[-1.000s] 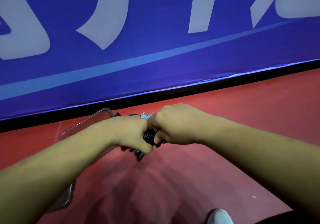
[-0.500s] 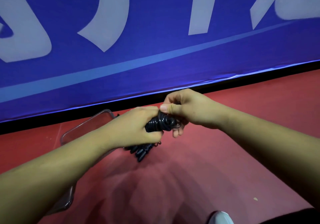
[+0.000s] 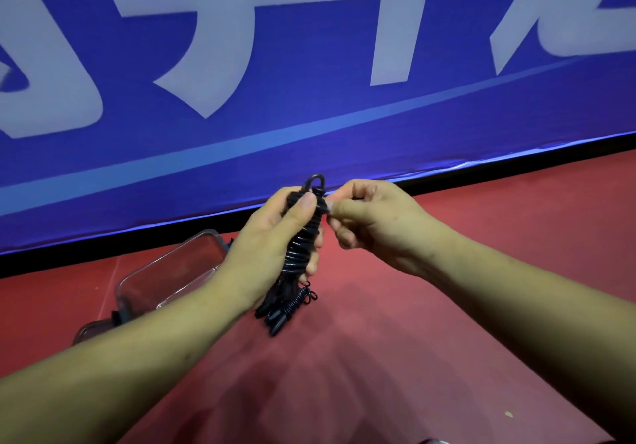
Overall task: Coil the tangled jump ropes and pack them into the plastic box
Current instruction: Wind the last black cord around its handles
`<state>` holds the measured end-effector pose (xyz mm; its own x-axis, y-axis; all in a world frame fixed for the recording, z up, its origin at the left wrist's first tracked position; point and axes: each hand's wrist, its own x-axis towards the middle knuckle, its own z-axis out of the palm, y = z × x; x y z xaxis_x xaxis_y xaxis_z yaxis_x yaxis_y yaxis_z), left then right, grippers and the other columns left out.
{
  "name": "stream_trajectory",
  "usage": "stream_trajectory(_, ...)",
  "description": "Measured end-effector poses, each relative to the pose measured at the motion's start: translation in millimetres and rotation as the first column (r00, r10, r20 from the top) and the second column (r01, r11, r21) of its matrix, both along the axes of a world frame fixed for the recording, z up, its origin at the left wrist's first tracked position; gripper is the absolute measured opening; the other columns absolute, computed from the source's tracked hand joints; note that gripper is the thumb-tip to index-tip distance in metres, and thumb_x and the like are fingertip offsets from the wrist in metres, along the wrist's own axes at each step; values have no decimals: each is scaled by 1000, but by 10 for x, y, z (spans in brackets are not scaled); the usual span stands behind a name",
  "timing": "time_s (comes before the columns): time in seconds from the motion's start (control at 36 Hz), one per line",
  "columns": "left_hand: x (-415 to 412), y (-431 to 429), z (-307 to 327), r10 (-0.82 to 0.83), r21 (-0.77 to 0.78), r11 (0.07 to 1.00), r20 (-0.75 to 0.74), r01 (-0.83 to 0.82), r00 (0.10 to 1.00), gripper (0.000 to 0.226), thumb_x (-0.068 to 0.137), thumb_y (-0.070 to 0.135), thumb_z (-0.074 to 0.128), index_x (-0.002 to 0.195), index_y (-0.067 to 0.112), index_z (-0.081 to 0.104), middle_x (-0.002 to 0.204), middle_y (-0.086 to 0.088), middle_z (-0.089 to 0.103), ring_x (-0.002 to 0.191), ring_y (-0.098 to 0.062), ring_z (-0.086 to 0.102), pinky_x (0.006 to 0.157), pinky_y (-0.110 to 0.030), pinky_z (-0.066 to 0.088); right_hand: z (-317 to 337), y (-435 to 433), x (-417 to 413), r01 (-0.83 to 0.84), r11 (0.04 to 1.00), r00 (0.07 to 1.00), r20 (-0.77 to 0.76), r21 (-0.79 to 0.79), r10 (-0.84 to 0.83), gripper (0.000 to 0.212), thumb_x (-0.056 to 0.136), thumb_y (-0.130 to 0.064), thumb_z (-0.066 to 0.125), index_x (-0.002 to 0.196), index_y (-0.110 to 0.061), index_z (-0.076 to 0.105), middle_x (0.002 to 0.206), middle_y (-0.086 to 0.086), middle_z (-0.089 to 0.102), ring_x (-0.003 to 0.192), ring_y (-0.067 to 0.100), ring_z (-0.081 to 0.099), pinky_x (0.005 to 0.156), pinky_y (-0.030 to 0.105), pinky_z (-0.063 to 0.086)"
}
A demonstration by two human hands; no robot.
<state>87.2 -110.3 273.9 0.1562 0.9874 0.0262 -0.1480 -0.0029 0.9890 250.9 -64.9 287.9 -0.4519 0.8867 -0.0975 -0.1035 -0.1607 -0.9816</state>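
Left hand (image 3: 272, 247) wrapped round the rope (image 3: 303, 240): fingers curled behind the bundle, thumb pressed flat on its upper turns. The bundle stands nearly upright in the fist. Right hand (image 3: 371, 223) is just beside it at the top, fingers curled, thumb and forefinger pinching at the last turn. Which strand sits between the tips is too small to tell.

Rope: thin black cord, glossy, wound in tight close turns round a core of folded strands, so the bundle reads as a ribbed cylinder. A small loop (image 3: 315, 180) pokes out above my left thumb. Below the left palm hang loose ends (image 3: 275, 319): tapered dark tips and a short springy curl, unbound.

Box (image 3: 165, 275): clear hard plastic, rounded corners, on the red floor (image 3: 378, 357) below and left of my left hand, partly behind that forearm. The rope is not in it yet. Contents unreadable through the wall.

Risks, my judgement:
- Cord looks slick and springy. If the right pinch slips before the end is tucked, the top turns will likely spring off and the wrap unwind.
- Left thumb holds only the upper turns; easing it early would loosen the lower ones.
- Hanging ends could snag the box rim on the way in.
- Bundle is long; it may need laying flat to fit.
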Motion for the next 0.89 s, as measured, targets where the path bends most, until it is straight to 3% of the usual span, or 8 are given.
stream_trajectory(0.06, -23, 12, 10, 24, -20, 1000, 35, -23, 999, 35, 93, 45, 57, 106, 13, 58, 73, -11, 56, 50, -24, 49, 50, -30, 40, 38, -6, 8, -33, 999, 994, -108, -30, 29, 5, 94, -1, 56, 97, -2, 59, 68, 11, 61, 54, 19, 53, 58, 28, 45)
stream_trajectory(0.17, -55, 41, -3, 57, -69, 996, 82, -52, 995, 34, 94, 47, 57, 106, 15, 60, 72, -11, 55, 50, -24, 49, 50, -28, 41, 56, -19, 29, -125, 990, 961, -256, -59, 106, 23, 98, -4, 47, 116, 6, 57, 85, 18, 67, 70, 24, 68, 69, 29, 55)
stream_trajectory(0.28, -18, 22, -31, 68, -119, 991, 112, -54, 991, 33, 90, 48, 56, 100, 16, 59, 73, -12, 55, 49, -24, 50, 50, -29, 41, 20, -21, 20, -66, 997, 993, -92, 33, 69, 21, 102, -7, 43, 103, 4, 61, 77, 15, 68, 63, 20, 67, 64, 26, 55)
stream_trajectory(0.39, -8, 30, -48, 52, -173, 984, 116, -31, 992, 30, 91, 48, 56, 97, 18, 56, 74, -14, 55, 48, -24, 49, 52, -28, 41, 15, 11, 20, 77, 984, 994, 68, 158, -89, 15, 98, -13, 57, 91, -6, 69, 73, 6, 66, 62, 17, 62, 56, 24, 50)
stream_trajectory(0.56, -9, 13, -41, -75, -282, 949, 240, 144, 968, 40, 88, 53, 56, 104, 16, 54, 71, -12, 52, 46, -23, 49, 49, -28, 43, -2, 22, -4, 153, 982, 980, -112, -109, -165, 17, 96, -18, 60, 86, -5, 66, 86, 8, 70, 61, 12, 62, 57, 21, 51)
stream_trajectory(0.67, 10, 9, 8, -120, -280, 931, 365, 232, 923, 45, 88, 55, 50, 109, 19, 65, 68, -9, 50, 45, -20, 49, 46, -27, 43, 27, 14, -57, 94, 955, 919, -345, -282, -193, 24, 100, -18, 52, 80, -5, 58, 87, 12, 72, 56, 10, 62, 51, 18, 50)
stream_trajectory(0.78, 4, 2, 54, -130, -252, 936, 404, 247, 905, 46, 89, 56, 48, 89, 15, 68, 67, -9, 51, 46, -21, 50, 45, -27, 43, 38, 20, -94, 63, 955, 874, -446, -289, -193, 21, 99, -22, 53, 82, -10, 58, 81, 10, 71, 58, 12, 64, 54, 19, 53)
stream_trajectory(0.89, -18, -1, 4, -129, -249, 942, 345, 224, 930, 44, 88, 56, 57, 113, 22, 69, 71, -9, 55, 58, -22, 55, 52, -30, 48, 23, 50, -107, 62, 960, 898, -405, -272, -172, 16, 96, -20, 56, 91, -7, 65, 70, 8, 62, 52, 11, 53, 52, 20, 49)
